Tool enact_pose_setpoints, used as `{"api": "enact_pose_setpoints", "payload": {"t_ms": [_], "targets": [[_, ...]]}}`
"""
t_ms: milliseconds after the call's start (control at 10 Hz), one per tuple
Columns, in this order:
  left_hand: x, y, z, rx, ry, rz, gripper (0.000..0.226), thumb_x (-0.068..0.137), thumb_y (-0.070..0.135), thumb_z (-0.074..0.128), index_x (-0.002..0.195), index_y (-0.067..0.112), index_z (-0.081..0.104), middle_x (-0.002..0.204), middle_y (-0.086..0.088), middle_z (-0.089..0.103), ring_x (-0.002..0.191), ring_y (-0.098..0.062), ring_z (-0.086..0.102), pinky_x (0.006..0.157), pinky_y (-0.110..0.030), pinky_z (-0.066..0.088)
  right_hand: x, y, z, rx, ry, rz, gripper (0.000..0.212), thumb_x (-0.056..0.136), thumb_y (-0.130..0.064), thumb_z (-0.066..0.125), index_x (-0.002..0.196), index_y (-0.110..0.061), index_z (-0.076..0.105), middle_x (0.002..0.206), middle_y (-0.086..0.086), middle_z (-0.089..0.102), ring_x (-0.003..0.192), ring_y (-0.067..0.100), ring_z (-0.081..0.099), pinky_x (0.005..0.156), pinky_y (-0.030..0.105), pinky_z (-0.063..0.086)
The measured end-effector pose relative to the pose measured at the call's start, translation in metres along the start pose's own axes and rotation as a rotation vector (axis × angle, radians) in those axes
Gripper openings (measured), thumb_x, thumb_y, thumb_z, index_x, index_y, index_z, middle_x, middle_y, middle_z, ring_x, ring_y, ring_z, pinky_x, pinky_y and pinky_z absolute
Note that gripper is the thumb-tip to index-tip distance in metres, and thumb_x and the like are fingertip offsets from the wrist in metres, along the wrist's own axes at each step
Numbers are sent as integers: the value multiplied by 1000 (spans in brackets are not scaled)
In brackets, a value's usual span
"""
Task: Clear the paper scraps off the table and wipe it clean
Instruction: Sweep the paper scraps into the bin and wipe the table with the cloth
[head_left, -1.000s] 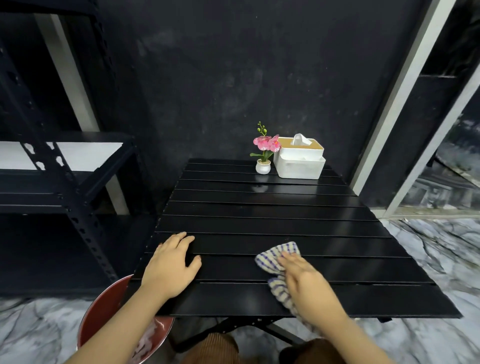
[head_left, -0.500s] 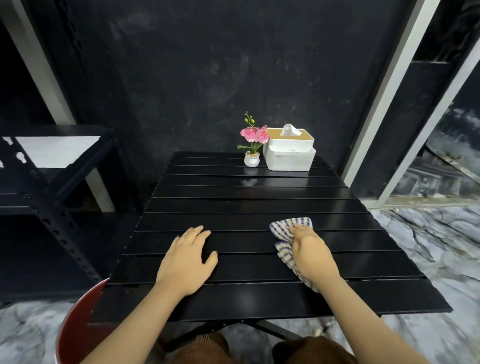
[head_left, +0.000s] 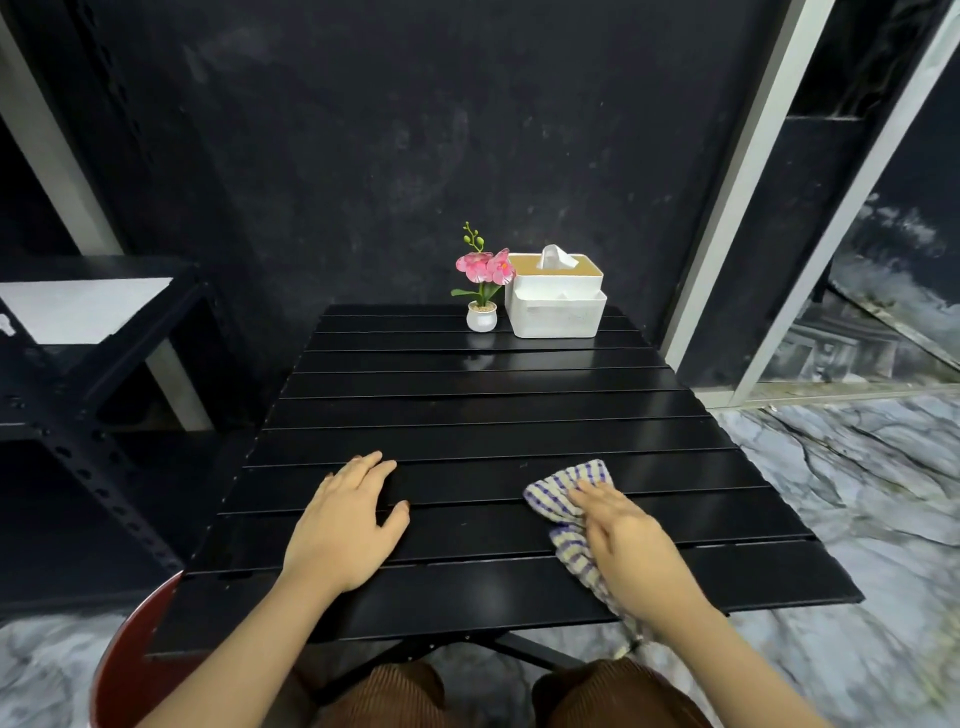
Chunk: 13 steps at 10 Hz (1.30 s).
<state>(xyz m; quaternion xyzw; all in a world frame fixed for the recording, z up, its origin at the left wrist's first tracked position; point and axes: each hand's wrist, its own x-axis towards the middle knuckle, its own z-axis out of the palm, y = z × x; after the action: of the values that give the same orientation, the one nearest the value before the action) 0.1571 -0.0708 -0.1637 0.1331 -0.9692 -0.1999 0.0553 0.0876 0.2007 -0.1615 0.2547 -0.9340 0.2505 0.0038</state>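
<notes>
A person sits at a black slatted table (head_left: 467, 405) with both hands on its near half. The left hand (head_left: 345, 525) lies flat, palm down, on the slats toward the left side, fingers loosely spread and thumb angled out to the right; it holds nothing. The right hand (head_left: 623, 535) presses palm down on a cloth (head_left: 558, 501), white with blue and purple stripes, fingers extended and close together over it. The cloth is crumpled against the tabletop toward the right side: its far end fans out beyond the fingertips, and its near end trails back under the palm and wrist to hang past the table's front edge. The two hands are well apart, with bare slats between them. No paper scraps show on the tabletop. At the far edge, against the dark wall, a small white pot with pink flowers (head_left: 482, 291) stands just beside a white tissue box (head_left: 556, 301), the pot on the box's left. Below the table's near left corner, a red bin (head_left: 130, 649) stands on the marble floor, partly hidden by the left forearm. A black metal shelf (head_left: 78, 364) stands to the left of the table.
</notes>
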Motion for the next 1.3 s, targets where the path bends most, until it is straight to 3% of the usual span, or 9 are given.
{"api": "enact_pose_setpoints", "payload": {"t_ms": [300, 500, 1000, 1100, 1300], "targets": [[2, 0, 1, 7, 0, -7, 56, 93, 43, 41, 144, 24, 29, 156, 6, 23, 145, -12, 14, 121, -34, 11, -11, 80, -48, -22, 106, 313, 36, 90, -4, 45, 124, -9, 54, 136, 14, 51, 131, 25, 42, 111, 31, 27], [2, 2, 1, 4, 14, -14, 55, 92, 42, 41, 144, 24, 30, 155, 6, 24, 145, -13, 15, 120, -34, 13, 23, 84, -45, -49, 154, 396, 36, 91, -7, 40, 124, -5, 53, 137, 17, 50, 129, 30, 43, 109, 37, 33], [0, 1, -1, -6, 7, -12, 56, 93, 43, 40, 144, 25, 29, 156, 7, 22, 145, -12, 14, 120, -32, 12, 23, 28, -13, 9, 17, 110, 38, 94, -7, 36, 130, -12, 47, 143, 5, 44, 138, 16, 30, 112, 20, 15], [0, 1, -2, -7, 4, -10, 56, 93, 43, 40, 145, 26, 27, 156, 8, 20, 145, -11, 12, 120, -32, 10, 6, 35, -18, 41, 66, 150, 36, 92, -6, 42, 127, -12, 52, 139, 6, 49, 135, 18, 36, 110, 21, 19], [4, 0, -2, -7, -26, -17, 57, 93, 45, 41, 145, 26, 26, 156, 9, 19, 145, -10, 11, 121, -31, 10, -11, 67, -33, 26, 245, 355, 31, 86, 3, 50, 115, -2, 61, 129, 19, 57, 126, 30, 47, 108, 37, 32]]}}
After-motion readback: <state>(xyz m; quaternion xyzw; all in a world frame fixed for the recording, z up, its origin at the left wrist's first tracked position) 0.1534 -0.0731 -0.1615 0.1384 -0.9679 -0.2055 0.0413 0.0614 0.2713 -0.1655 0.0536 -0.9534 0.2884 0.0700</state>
